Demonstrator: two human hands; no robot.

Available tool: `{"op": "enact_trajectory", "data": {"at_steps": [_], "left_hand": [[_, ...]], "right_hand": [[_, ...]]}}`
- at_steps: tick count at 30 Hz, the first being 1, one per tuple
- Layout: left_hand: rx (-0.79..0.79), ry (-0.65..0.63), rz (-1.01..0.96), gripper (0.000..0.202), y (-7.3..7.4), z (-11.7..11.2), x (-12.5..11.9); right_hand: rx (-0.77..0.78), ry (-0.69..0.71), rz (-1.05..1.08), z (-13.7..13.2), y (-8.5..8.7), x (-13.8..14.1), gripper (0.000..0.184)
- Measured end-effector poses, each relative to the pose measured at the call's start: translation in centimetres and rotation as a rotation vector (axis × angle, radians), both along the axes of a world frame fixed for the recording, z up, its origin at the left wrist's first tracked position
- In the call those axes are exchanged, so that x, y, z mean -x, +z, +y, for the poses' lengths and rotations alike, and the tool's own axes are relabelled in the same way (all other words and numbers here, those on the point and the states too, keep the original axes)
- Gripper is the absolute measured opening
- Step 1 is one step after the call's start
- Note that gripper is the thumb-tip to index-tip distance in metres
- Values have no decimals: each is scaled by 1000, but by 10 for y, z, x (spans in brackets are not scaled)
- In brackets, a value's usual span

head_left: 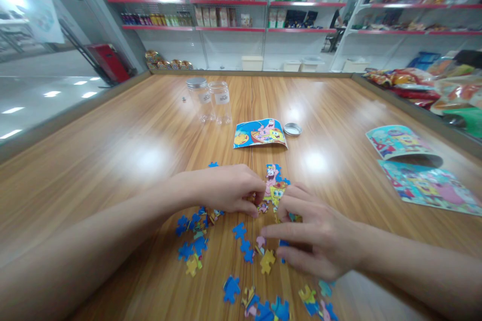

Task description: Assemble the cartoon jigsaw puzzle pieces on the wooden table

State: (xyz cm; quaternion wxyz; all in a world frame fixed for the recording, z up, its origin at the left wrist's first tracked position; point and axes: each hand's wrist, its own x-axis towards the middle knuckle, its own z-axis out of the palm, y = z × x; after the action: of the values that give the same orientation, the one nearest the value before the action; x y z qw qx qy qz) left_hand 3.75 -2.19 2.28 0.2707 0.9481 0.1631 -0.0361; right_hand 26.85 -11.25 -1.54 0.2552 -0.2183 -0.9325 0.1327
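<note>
A partly joined jigsaw puzzle (274,188) with pink and yellow cartoon figures lies on the wooden table between my hands. My left hand (229,189) is at its left edge, fingers curled in and thumb bent toward them; whatever they hold is hidden. My right hand (316,233) is low over the puzzle's lower right side, fingers apart. Its index fingertip is by a pink puzzle piece (260,242), and it partly covers other pieces. Nearer to me lie a yellow piece (267,261) and joined blue pieces (244,243). More loose blue pieces (194,248) are scattered beneath my left forearm.
Behind the puzzle lies a curled cartoon picture sheet (259,133) beside a metal lid (292,129). Two clear plastic jars (220,103) stand farther back, one lidded. Two more picture sheets (433,185) lie at right. Stocked shelves (226,2) stand beyond the table (124,160).
</note>
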Motion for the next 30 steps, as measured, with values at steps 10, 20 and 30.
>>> {"op": "enact_trajectory", "data": {"at_steps": [10, 20, 30], "left_hand": [[-31, 32, 43, 10, -3, 0, 0], [-99, 9, -42, 13, -5, -2, -1], [-10, 53, -3, 11, -4, -4, -2]], "right_hand": [[101, -486, -11, 19, -14, -8, 21], [93, -488, -24, 18, -14, -8, 21], [101, -495, -39, 18, -14, -7, 19]]}}
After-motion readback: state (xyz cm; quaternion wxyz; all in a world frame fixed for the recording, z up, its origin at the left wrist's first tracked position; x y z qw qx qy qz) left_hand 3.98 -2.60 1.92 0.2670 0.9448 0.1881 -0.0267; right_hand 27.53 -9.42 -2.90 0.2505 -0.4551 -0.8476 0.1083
